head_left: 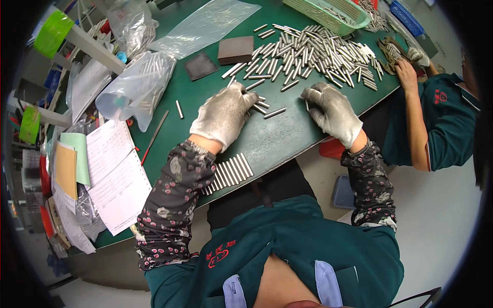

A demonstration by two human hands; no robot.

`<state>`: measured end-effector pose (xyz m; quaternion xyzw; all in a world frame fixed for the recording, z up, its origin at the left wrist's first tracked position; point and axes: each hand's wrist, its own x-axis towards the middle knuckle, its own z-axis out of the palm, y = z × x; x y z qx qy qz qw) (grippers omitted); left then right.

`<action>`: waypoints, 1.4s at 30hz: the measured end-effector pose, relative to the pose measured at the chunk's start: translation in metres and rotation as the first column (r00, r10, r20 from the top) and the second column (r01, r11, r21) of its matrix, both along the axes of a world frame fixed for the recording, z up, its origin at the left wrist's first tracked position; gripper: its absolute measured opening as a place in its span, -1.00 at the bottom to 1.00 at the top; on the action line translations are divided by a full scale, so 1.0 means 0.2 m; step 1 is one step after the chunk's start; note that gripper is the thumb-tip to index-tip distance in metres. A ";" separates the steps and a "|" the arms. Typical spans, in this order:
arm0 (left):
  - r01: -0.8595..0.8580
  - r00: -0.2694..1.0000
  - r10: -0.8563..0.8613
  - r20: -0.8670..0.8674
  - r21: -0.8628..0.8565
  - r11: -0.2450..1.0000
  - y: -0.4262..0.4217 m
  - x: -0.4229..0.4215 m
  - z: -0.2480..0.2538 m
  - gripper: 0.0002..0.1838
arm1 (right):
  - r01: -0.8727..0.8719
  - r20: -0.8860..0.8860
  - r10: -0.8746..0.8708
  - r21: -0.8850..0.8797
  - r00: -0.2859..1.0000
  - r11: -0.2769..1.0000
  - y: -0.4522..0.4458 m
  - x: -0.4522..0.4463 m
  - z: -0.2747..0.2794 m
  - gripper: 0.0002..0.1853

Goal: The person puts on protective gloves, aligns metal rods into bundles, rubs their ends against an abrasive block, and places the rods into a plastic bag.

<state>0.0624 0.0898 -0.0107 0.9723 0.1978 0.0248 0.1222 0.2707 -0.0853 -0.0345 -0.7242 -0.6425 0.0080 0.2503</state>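
My left hand (221,115), in a worn white glove, is curled low over the green table at the near edge of the loose metal pins (308,54). Its fingertips are bent down among a few pins, and whatever lies between them is hidden. Opposite it, my right hand (334,112), gloved too, is closed in a pinch; a sliver of a metal pin shows between thumb and fingers. One stray pin (275,113) lies between the hands. Beside my left forearm, several pins form a neat side-by-side row (233,170) along the table's front edge.
A dark block (235,50) and a flat dark square (201,66) stand behind my left hand. A green basket (334,15) holds more pins. Plastic bags (136,84), papers (115,174) and a thin strip tool (155,136) lie left. A co-worker (441,118) sits at right.
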 end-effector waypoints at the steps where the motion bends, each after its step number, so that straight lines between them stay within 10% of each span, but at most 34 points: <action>1: 0.013 1.000 -0.013 -0.019 0.016 1.000 0.01 0.04 -0.01 -0.66 | -0.023 0.022 0.022 0.038 1.000 0.999 0.00 0.02 -0.02 -0.69; 31: 0.273 0.962 -0.273 0.011 -0.108 0.956 -0.01 0.09 -0.11 -0.67 | 0.145 0.016 -0.144 -0.033 0.989 0.989 0.11 -0.24 -0.04 -0.85; 42: -0.161 0.987 0.163 -0.003 -0.188 0.969 -0.06 0.03 -0.05 -0.52 | 0.163 0.013 -0.163 -0.195 0.986 0.967 0.14 -0.34 0.04 -0.77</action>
